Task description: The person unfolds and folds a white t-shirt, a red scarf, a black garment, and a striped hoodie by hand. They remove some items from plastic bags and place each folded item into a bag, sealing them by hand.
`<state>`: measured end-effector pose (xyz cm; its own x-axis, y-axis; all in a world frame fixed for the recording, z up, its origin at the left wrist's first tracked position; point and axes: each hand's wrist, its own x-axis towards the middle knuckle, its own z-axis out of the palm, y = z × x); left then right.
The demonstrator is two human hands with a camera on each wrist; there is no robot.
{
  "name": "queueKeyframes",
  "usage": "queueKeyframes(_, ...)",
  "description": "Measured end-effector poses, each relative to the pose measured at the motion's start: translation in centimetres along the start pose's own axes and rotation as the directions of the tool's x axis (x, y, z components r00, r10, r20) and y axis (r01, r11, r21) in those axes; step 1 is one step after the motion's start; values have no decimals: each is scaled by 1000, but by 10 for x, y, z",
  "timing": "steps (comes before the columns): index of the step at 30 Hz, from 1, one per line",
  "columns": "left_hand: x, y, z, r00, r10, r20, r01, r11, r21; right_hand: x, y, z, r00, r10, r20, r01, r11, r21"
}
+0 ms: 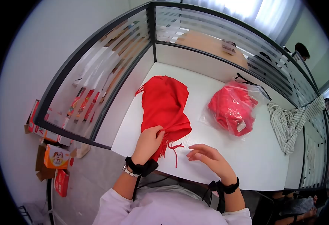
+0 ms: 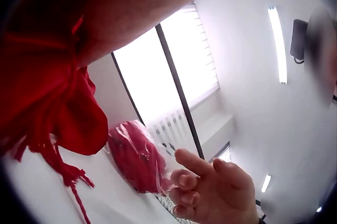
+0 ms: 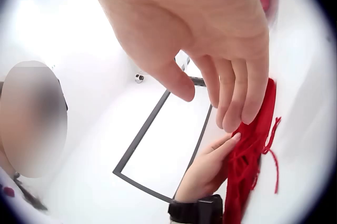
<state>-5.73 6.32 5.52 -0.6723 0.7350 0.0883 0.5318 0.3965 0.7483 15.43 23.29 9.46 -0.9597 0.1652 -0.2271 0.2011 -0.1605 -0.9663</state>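
Clock read from the person's side, 12 at the far edge.

Red cloth scarf with stringy fringe (image 1: 165,99): folded and creased, on the left part of the smooth white worktop (image 1: 262,167). Long axis runs roughly 12 to 6. Fuller fringe points to 6, towards the person; a smaller tuft sticks out at about 10.

Left hand (image 1: 148,141), about 7 on the scarf: thumb and fingers appear to pinch the near edge. Fingertips partly buried, so firmness of hold cannot be told.

Right hand (image 1: 213,159), near 5: fingers loosely bent, a little apart, holding nothing; close to a stray strand but not touching.

Risks, my judgement: with only one hand on the cloth, a tug could skew the folds or slide the upper layer. Loose strands by the near edge could tangle or be trapped under a fold.

Outward: bright red bundle in a clear plastic bag (image 1: 234,107) at 3, apart from the scarf. Beyond it, grey-and-white striped cloth (image 1: 286,129), nearer 4. Dark-framed partition with frosted stripes (image 1: 152,22) stands round the worktop, 10 through 2.
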Motion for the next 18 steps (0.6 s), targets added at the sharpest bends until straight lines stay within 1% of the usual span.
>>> queueKeyframes(1, 0, 2, -3, 997, -79, 14, 80, 994, -80, 5, -3, 3, 1000, -19, -12, 19, 998, 57)
queueKeyframes(2, 0, -1, -4, 996, -89, 20, 91, 983, -157, 10, 0, 4, 1000, -27, -4, 27, 996, 90)
queueKeyframes(3, 1, -3, -4, 996, -89, 21, 92, 983, -156, 15, 1, 7, 1000, -26, -4, 27, 995, 91)
queueKeyframes(5, 1, -5, -6, 992, -123, 37, 128, 967, -219, 25, 2, 15, 997, -36, -63, 48, 977, 210)
queueKeyframes(7, 1, -5, -7, 990, -133, 48, 141, 963, -231, 34, 4, 17, 998, -19, -58, 32, 971, 237)
queueKeyframes(9, 0, -7, -6, 989, -148, 22, 148, 942, -302, 45, 6, 22, 993, -29, -118, 77, 900, 428)
queueKeyframes(10, 1, -8, -9, 983, -173, 60, 183, 939, -292, 48, 2, 23, 993, -51, -105, 99, 844, 527)
queueKeyframes(11, 1, -8, -9, 983, -172, 63, 183, 939, -290, 52, 1, 24, 993, -51, -108, 101, 842, 529)
queueKeyframes(13, 1, -8, -9, 982, -186, 44, 190, 933, -305, 59, 0, 25, 983, -110, -144, 179, 717, 674)
queueKeyframes(14, 2, -9, -7, 989, -149, -20, 139, 955, -262, 62, 1, 23, 990, -78, -116, 137, 714, 687)
queueKeyframes(15, 0, -7, -5, 989, -148, -18, 138, 955, -262, 65, 4, 23, 990, -78, -118, 139, 713, 687)
queueKeyframes(17, -4, 3, -4, 972, -162, -170, 111, 954, -277, 71, 12, 25, 999, 34, 23, -41, 740, 671)
queueKeyframes(18, -4, 9, -6, 970, -155, -190, 103, 961, -257, 73, 15, 30, 998, 37, 40, -54, 768, 638)
